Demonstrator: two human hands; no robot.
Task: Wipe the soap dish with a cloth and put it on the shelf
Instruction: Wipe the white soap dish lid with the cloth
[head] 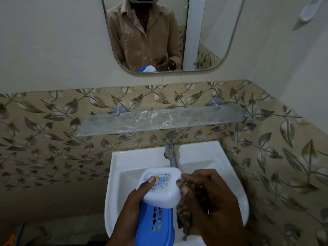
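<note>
Head view: left hand [132, 206] gripping white-and-blue plastic soap dish [160, 189], right hand [213, 201] pressing brown cloth [184, 210] against its right edge, below glass shelf [159, 119].

Both hands are up close together in the lower middle of the view, forearms coming in from the bottom edge. The left hand [134, 201] is curled around the soap dish [160, 188] from the left, thumb laid flat across its white top and fingers tucked underneath. The right hand [211, 197] is closed on a bunched cloth [184, 215], thumb pinching it against the dish's right edge, knuckles up.
</note>
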